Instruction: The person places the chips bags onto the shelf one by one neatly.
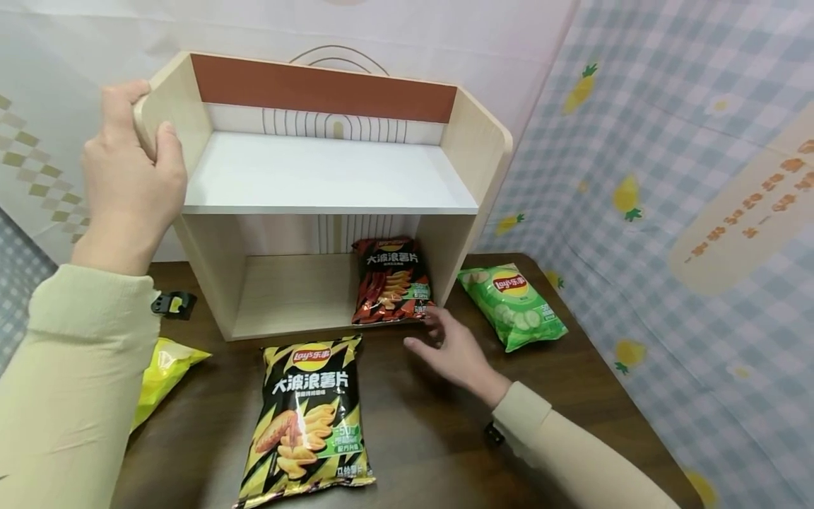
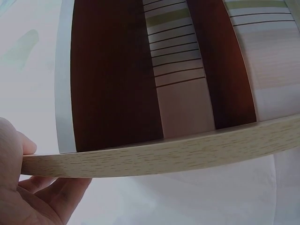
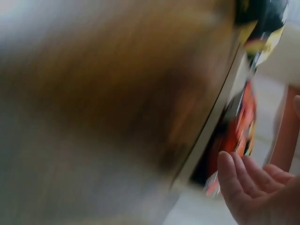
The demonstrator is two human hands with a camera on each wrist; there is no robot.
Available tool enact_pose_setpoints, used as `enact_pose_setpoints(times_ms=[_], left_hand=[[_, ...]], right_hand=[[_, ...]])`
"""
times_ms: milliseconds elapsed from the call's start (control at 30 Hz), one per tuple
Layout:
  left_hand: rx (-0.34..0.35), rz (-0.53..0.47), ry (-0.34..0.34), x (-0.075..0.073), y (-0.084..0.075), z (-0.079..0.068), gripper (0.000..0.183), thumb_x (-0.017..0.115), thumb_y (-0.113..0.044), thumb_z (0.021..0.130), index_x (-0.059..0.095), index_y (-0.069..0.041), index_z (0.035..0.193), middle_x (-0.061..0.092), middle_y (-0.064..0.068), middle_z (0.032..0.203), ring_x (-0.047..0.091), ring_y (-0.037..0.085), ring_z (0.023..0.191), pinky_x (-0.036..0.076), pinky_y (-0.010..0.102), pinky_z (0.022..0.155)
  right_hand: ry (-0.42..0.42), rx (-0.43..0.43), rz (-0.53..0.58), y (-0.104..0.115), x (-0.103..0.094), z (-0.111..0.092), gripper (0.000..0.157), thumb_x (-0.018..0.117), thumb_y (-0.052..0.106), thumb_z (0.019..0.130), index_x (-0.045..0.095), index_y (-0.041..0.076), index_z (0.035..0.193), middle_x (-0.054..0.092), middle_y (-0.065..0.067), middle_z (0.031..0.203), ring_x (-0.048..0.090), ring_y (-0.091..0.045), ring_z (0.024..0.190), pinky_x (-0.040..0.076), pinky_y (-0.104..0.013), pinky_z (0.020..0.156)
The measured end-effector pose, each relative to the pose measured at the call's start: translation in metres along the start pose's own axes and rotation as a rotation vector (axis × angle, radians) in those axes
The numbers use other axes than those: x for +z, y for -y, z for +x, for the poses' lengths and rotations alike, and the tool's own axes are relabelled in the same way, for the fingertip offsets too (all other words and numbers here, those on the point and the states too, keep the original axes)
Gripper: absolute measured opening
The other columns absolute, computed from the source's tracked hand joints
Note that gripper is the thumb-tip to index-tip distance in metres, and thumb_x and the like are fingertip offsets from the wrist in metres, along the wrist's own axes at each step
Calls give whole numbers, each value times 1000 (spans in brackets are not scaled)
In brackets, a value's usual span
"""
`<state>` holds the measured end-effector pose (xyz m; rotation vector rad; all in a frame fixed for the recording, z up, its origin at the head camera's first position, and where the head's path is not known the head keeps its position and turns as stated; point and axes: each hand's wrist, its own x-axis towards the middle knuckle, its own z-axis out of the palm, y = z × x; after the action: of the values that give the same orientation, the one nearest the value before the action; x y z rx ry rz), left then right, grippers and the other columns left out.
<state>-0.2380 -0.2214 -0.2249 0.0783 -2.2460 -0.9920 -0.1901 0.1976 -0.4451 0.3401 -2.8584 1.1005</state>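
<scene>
My left hand (image 1: 133, 162) grips the front edge of the left side panel of a small wooden shelf (image 1: 331, 173). In the left wrist view, thumb and fingers lie on opposite sides of that panel (image 2: 154, 159). A red-and-black potato chip bag (image 1: 391, 279) leans in the lower compartment, at its right end. Just in front of its lower right corner is my right hand (image 1: 461, 353), fingers loosely spread and holding nothing; whether a fingertip touches the bag I cannot tell. Before the shelf lies a black-and-yellow potato chip bag (image 1: 311, 424).
A green potato chip bag (image 1: 514, 305) lies right of the shelf on the dark wooden table (image 1: 420, 452). At the left, a yellow bag (image 1: 162, 371) is partly hidden by my left sleeve. Patterned cloth (image 1: 642, 141) hangs behind and to the right.
</scene>
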Motion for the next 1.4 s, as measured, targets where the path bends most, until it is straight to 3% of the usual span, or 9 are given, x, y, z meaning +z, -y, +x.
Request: enact_pose_setpoints(times_ms=[100, 333, 567, 733, 1033, 1200, 1400], left_hand=[[-4, 9, -8, -2, 1, 0, 47, 41, -33, 95, 34, -41, 140, 55, 23, 131, 56, 43, 111, 45, 57, 86], [20, 12, -16, -1, 1, 0, 47, 40, -33, 94, 36, -38, 141, 55, 22, 131, 56, 46, 111, 43, 60, 82], [38, 11, -47, 1, 3, 1, 46, 41, -33, 94, 38, -38, 139, 58, 20, 129, 57, 45, 109, 41, 56, 80], [36, 13, -42, 1, 3, 1, 46, 41, -34, 94, 37, -37, 140, 57, 20, 130, 56, 45, 109, 41, 58, 80], [36, 17, -34, 2, 2, 1, 47, 40, -34, 94, 37, -34, 141, 57, 21, 130, 56, 46, 109, 41, 58, 79], [34, 15, -39, 3, 1, 0, 46, 40, -33, 94, 37, -34, 140, 57, 20, 131, 57, 45, 110, 42, 59, 81], [28, 14, -38, 2, 0, 0, 47, 40, -33, 94, 38, -27, 141, 57, 22, 129, 57, 45, 109, 42, 58, 79]], right_hand=[[-54, -10, -107, -21, -22, 8, 82, 64, 67, 79, 47, 12, 138, 62, -4, 120, 61, -21, 102, 50, -41, 84], [-134, 72, -178, -71, -77, 16, 79, 62, 63, 84, 45, 10, 140, 60, -14, 122, 61, -31, 104, 50, -48, 82], [-203, 110, -254, -100, -106, 13, 82, 60, 63, 85, 42, 7, 142, 59, -18, 122, 59, -34, 105, 49, -52, 81], [-228, 144, -261, -113, -116, 14, 85, 58, 63, 86, 41, 2, 142, 51, -23, 131, 50, -39, 115, 43, -57, 88], [-194, 266, -210, -134, -122, 20, 95, 52, 67, 87, 29, -2, 147, 36, -28, 143, 35, -45, 129, 31, -61, 100], [-182, 286, -233, -136, -122, 22, 98, 50, 69, 86, 25, -3, 149, 34, -30, 144, 34, -47, 129, 31, -62, 100], [-133, 290, -297, -133, -118, 23, 100, 51, 69, 85, 23, -1, 150, 35, -30, 143, 38, -49, 125, 33, -65, 94]])
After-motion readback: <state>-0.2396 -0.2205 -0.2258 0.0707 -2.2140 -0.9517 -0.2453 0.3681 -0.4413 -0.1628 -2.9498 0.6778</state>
